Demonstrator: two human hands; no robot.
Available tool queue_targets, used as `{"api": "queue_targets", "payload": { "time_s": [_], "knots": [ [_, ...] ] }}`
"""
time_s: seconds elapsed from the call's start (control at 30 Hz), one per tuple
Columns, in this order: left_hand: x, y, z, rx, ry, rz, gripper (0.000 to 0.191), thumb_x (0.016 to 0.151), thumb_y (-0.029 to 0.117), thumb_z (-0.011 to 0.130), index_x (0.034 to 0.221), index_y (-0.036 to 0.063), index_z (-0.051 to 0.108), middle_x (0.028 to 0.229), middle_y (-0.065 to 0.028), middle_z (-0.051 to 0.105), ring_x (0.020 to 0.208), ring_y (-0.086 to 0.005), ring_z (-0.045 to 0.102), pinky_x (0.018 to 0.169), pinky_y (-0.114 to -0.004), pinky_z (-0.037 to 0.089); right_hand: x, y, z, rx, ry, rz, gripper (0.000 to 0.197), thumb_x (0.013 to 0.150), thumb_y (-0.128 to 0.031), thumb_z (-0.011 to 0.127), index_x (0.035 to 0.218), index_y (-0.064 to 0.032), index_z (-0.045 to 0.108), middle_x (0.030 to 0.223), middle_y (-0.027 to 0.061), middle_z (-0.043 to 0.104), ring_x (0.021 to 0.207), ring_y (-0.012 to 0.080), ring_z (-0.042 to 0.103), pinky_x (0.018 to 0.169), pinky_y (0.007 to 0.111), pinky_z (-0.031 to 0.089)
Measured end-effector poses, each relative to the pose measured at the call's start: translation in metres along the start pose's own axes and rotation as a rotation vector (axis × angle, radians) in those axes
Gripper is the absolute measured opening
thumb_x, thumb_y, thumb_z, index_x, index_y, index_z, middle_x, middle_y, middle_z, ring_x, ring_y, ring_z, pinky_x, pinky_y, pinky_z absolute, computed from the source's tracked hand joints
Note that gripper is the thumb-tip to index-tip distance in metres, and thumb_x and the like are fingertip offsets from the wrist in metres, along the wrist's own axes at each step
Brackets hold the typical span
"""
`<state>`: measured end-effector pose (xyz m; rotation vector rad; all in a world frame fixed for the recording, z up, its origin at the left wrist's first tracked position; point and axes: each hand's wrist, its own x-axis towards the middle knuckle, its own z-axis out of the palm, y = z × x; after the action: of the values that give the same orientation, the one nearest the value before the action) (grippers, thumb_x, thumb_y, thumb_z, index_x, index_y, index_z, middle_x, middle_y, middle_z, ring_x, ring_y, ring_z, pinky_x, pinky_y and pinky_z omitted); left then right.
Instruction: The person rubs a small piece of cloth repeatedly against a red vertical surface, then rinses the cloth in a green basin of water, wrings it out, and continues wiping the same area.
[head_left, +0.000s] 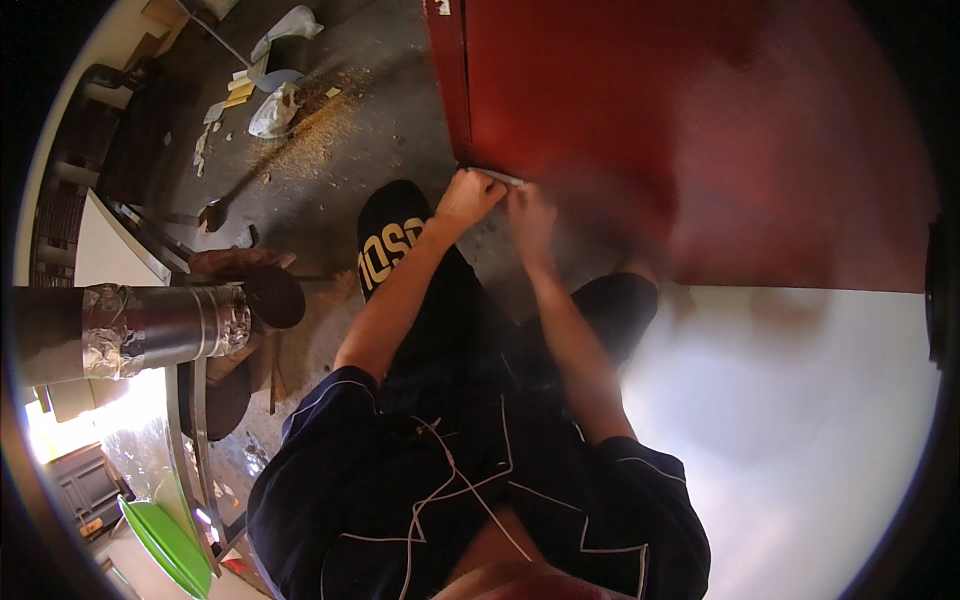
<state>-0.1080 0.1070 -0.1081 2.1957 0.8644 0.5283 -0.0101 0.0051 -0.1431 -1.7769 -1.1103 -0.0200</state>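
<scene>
A thin white strip (496, 176) lies along the bottom edge of a dark red door-like panel (570, 82), near the panel's corner. My left hand (472, 196) is closed with its knuckles up at the strip's left end. At the other end, the fingertips of my right hand (531, 217) pinch the strip; this hand is blurred. Both forearms reach forward between my bent knees. The fingers hide parts of the strip, and its material cannot be told.
Wood-coloured debris (330, 112) and a white plastic bag (274, 111) lie on the concrete floor (397, 82). A foil-wrapped metal pipe (165, 319) juts in from the left. Below it is a green plastic basin (165, 547). A white wall (780, 435) stands to my right.
</scene>
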Motion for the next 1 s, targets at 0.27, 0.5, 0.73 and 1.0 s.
{"api": "queue_targets", "payload": {
  "time_s": [0.27, 0.5, 0.73, 1.0],
  "knots": [
    [-0.01, -0.03, 0.034, -0.039, 0.014, -0.028, 0.021, 0.084, 0.011, 0.059, 0.076, -0.0079, 0.062, 0.073, -0.0255, 0.062, 0.065, -0.0386, 0.061, 0.061, -0.046, 0.048, -0.018, 0.004, 0.014, 0.003, 0.01, 0.152, 0.009, 0.09, -0.007, 0.061, 0.09, 0.0016, 0.059, 0.081, 0.0209, 0.066, 0.07, 0.0348, 0.066, 0.062, 0.038, 0.051],
    [-0.002, -0.058, 0.053, 0.029, 0.044, 0.051, 0.02, 0.085, 0.008, 0.058, 0.075, -0.0087, 0.062, 0.071, -0.0255, 0.061, 0.059, -0.0364, 0.061, 0.058, -0.045, 0.047, -0.017, 0.01, 0.026, 0.101, -0.107, 0.416, 0.011, 0.09, -0.007, 0.059, 0.091, 0.004, 0.061, 0.082, 0.0225, 0.066, 0.072, 0.0343, 0.067, 0.064, 0.038, 0.051],
    [-0.001, -0.053, 0.059, 0.01, 0.02, 0.092, 0.02, 0.084, 0.008, 0.058, 0.073, -0.0085, 0.062, 0.069, -0.0244, 0.061, 0.058, -0.0361, 0.061, 0.056, -0.043, 0.047, -0.021, 0.011, 0.013, -0.023, 0.039, 0.262, 0.009, 0.089, -0.006, 0.06, 0.09, 0.0035, 0.062, 0.079, 0.0199, 0.066, 0.068, 0.0325, 0.066, 0.061, 0.037, 0.051],
    [0.008, 0.057, -0.036, -0.047, 0.235, 0.35, 0.02, 0.083, 0.014, 0.065, 0.073, -0.0034, 0.065, 0.061, -0.0208, 0.059, 0.052, -0.0322, 0.061, 0.048, -0.037, 0.047, 0.041, -0.071, -0.063, 0.114, 0.199, -0.007, 0.01, 0.088, -0.009, 0.067, 0.09, -0.001, 0.06, 0.072, 0.0093, 0.064, 0.057, 0.0148, 0.062, 0.053, 0.028, 0.048]
  ]
}}
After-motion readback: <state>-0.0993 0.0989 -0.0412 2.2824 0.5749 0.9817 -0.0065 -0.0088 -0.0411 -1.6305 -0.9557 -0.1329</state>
